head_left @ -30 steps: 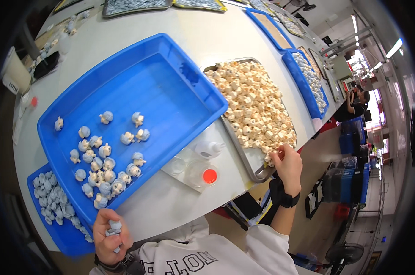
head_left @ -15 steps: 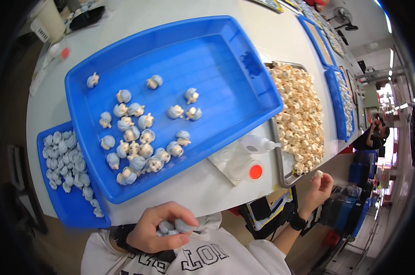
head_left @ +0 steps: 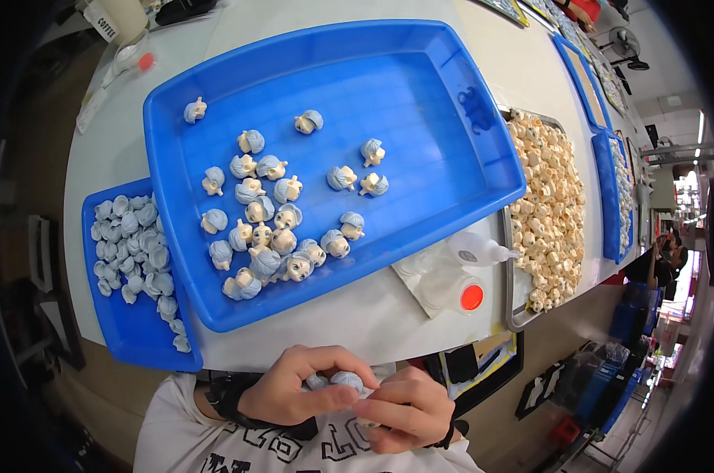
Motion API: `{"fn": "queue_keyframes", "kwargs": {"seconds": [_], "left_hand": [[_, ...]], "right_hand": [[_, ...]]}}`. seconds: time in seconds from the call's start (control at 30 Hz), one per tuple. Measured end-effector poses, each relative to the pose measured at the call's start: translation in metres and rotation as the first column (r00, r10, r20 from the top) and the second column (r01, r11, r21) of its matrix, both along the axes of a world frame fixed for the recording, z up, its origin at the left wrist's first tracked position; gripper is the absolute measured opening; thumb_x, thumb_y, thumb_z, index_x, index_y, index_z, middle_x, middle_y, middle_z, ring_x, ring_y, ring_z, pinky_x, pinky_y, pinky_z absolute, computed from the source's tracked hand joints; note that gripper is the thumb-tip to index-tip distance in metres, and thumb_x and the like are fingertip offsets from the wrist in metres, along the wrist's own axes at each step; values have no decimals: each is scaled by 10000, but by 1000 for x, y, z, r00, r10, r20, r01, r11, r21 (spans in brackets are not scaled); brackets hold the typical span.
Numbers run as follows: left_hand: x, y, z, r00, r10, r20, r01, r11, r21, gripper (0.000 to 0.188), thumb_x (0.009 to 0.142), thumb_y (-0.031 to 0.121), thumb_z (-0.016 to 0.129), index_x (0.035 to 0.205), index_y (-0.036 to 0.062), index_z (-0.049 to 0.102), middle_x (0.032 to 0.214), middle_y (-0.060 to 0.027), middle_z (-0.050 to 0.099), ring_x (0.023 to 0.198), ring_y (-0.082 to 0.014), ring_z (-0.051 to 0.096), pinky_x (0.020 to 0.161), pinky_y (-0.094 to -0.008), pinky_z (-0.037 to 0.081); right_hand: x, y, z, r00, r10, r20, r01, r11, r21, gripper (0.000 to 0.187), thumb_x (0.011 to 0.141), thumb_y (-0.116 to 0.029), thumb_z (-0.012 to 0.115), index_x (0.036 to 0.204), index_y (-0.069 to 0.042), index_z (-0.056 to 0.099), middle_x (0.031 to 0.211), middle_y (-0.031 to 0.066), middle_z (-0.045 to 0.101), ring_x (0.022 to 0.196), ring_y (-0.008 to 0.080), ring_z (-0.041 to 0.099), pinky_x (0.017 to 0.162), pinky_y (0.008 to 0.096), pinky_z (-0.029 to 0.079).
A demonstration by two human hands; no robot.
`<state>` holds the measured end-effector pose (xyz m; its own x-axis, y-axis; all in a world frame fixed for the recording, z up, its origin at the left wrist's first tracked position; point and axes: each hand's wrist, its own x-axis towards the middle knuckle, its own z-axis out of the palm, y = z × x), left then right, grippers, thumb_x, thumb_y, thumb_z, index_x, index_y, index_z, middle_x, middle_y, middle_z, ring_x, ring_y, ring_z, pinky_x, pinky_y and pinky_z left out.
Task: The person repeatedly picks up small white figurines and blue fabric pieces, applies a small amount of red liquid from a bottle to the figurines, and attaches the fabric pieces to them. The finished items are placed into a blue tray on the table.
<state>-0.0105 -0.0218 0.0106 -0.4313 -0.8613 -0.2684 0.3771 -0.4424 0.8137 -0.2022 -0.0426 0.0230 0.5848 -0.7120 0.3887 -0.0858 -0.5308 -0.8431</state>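
Meeting before the table [head_left: 357,327], the left hand [head_left: 294,390] curls round pale blue hair pieces [head_left: 346,380] and the right hand [head_left: 413,406] pinches what seems a cream doll head [head_left: 369,423], mostly hidden, with blue-haired heads [head_left: 287,189] in the large blue tray [head_left: 404,87] beyond.

Fisheye view from head, facing down: left hand [head_left: 303,388], right hand [head_left: 410,408] close, table [head_left: 349,325] beyond, distant room [head_left: 666,87] apparently blurred.

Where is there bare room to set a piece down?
Bare: the big blue tray, right of the doll heads, and the table between that tray's near edge, the small blue tray and the red-capped jar. Crowded: the big tray's left half and the metal tray heaped with cream pieces.
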Motion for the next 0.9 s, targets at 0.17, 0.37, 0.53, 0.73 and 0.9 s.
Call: {"fn": "queue_keyframes", "kwargs": {"seconds": [0.17,0.37,0.53,0.73,0.9], "left_hand": [[-12,3,-3,979,184,93,-165,970,-180,372,833,338,628,944,-17,637,768,-93,650,672,-133,605,633,-232,458],[-6,1,0,991,73,112,-55,986,-157,283,874,163,548,1107,5,576,844,-87,643,729,-133,611,662,-243,465],[-6,4,1,985,74,154,-55,991,-124,305,882,125,519,1159,0,547,746,-56,593,634,-90,545,605,-223,442],[-7,4,-3,986,81,145,-56,984,-168,367,860,255,574,1102,-20,581,862,-84,657,686,-106,610,611,-223,462],[-5,5,-5,992,57,109,-31,974,-227,406,847,288,609,1080,-43,578,848,-97,662,704,-124,635,620,-231,490]], "right_hand": [[2,2,6,994,-44,-96,41,999,-34,347,572,-25,740,905,-9,643,805,93,611,669,211,595,562,273,480],[3,8,7,988,-113,-106,109,993,-46,395,569,-17,767,921,-7,589,831,131,620,688,232,611,611,292,511],[6,3,-1,978,-186,-89,176,979,-107,434,563,16,756,951,5,563,835,146,618,696,235,610,602,291,508],[3,1,-2,986,-166,-24,164,985,-48,426,544,34,749,936,15,581,859,148,604,720,213,607,586,283,497],[3,4,-4,983,-176,61,176,984,-4,394,538,34,750,901,31,597,838,155,581,705,210,608,562,287,501]]}}
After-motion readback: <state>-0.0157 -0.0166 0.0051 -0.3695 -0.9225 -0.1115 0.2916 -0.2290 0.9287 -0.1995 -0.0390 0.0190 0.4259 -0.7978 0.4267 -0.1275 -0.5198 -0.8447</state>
